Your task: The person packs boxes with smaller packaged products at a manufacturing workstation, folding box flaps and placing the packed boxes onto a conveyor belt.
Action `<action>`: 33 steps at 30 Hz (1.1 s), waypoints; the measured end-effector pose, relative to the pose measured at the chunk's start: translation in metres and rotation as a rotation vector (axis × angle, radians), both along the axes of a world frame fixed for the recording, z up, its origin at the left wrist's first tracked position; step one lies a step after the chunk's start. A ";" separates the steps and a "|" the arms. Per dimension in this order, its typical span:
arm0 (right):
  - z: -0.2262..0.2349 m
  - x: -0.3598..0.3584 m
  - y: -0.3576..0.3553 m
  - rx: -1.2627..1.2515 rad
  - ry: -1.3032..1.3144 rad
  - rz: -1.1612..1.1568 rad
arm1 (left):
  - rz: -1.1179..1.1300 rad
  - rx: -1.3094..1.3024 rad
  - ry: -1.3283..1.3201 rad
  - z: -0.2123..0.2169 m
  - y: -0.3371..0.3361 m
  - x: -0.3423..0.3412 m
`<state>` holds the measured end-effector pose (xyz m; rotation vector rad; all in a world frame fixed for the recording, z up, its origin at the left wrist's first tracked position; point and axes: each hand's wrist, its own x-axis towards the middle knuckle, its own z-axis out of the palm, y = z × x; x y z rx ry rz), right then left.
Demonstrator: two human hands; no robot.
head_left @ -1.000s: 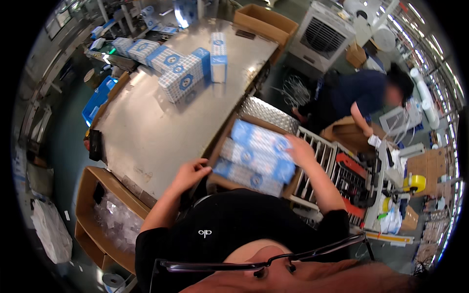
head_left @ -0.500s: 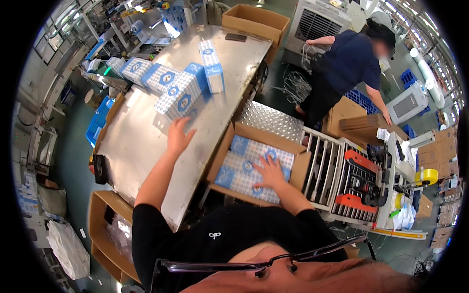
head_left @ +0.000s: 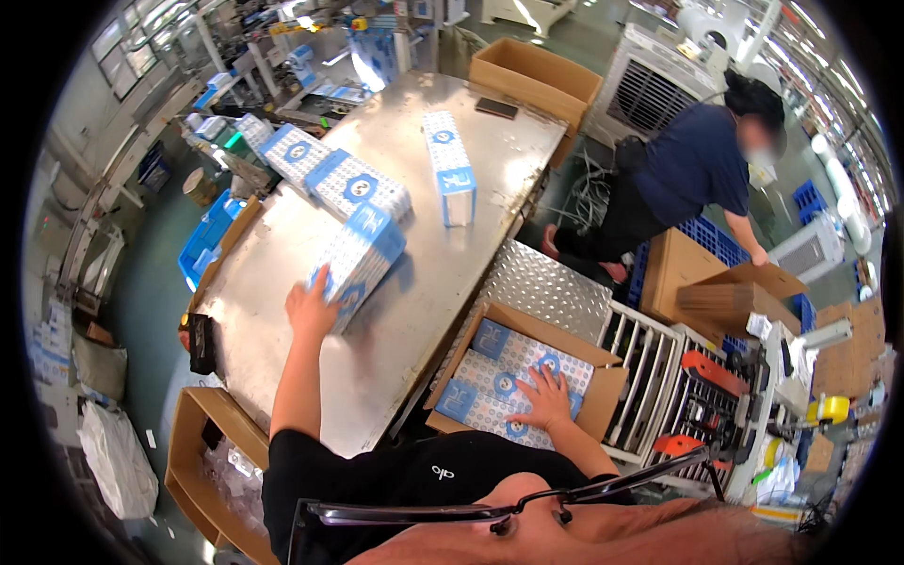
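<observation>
On the metal table, my left hand [head_left: 313, 306] grips the near end of a blue-and-white printed box [head_left: 363, 252], fingers along its side. The box lies at an angle, pulled apart from the row behind it. Inside an open brown carton [head_left: 610, 391] to my right, several similar printed boxes [head_left: 485, 375] lie side by side. My right hand [head_left: 543, 400] rests on them with its fingers spread, holding nothing. More printed boxes stand on the table: one in the row [head_left: 363, 186] at the far left, and a separate box [head_left: 450, 169] to its right.
A dark phone-like slab [head_left: 496, 108] lies at the table's [head_left: 282, 363] far end, by another brown carton [head_left: 537, 73]. A roller conveyor [head_left: 650, 377] adjoins the carton on the right. Beyond it, a person [head_left: 683, 169] handles cardboard. A carton of clear plastic [head_left: 202, 452] stands lower left.
My left hand has reached the nearest box and taken hold of it; that box has come toward me, away from the row. My right hand stays on the packed boxes. The view has shifted.
</observation>
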<state>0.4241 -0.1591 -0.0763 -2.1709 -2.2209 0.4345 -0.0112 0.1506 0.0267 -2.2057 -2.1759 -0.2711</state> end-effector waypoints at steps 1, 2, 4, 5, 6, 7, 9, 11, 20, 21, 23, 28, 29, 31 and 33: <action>0.001 -0.001 0.000 0.014 0.017 -0.008 | 0.034 -0.024 -0.032 0.004 -0.021 -0.022; 0.002 0.000 0.001 0.017 0.023 -0.011 | 0.099 -0.001 -0.027 0.006 -0.046 -0.038; 0.003 0.000 0.003 0.016 0.034 -0.012 | 0.301 0.005 0.027 0.014 -0.081 -0.065; -0.003 -0.001 0.004 0.054 0.034 -0.008 | 0.430 -0.011 0.075 0.019 -0.091 -0.074; -0.001 -0.001 0.004 0.055 0.037 -0.002 | 0.556 -0.036 0.120 0.020 -0.096 -0.081; 0.002 -0.001 0.003 0.058 0.041 -0.002 | 0.638 -0.083 0.097 0.022 -0.092 -0.085; 0.001 -0.002 0.004 0.062 0.022 -0.001 | 0.791 -0.176 0.049 0.025 -0.077 -0.094; 0.000 0.001 0.006 0.056 0.032 0.031 | 0.484 0.246 0.369 -0.053 -0.063 -0.132; -0.010 0.007 0.003 0.077 -0.031 0.061 | 0.257 -0.360 -0.960 -0.130 0.173 0.104; -0.011 0.003 0.002 0.101 -0.012 0.061 | 0.196 -0.304 -0.916 -0.151 0.188 0.110; 0.003 -0.001 0.006 0.160 0.029 0.045 | 0.066 -0.154 -0.859 -0.149 0.183 0.128; -0.011 0.002 0.008 0.216 0.044 0.073 | 0.107 -0.028 -1.035 -0.156 0.144 0.091; -0.012 0.002 0.009 0.232 0.046 0.086 | 0.067 -0.064 -1.045 -0.150 0.136 0.067; -0.027 0.004 0.005 0.275 -0.002 0.081 | -0.010 -0.106 -1.028 -0.102 0.106 0.020; -0.026 0.003 0.005 0.274 -0.005 0.089 | -0.033 -0.142 -0.906 -0.065 0.068 -0.047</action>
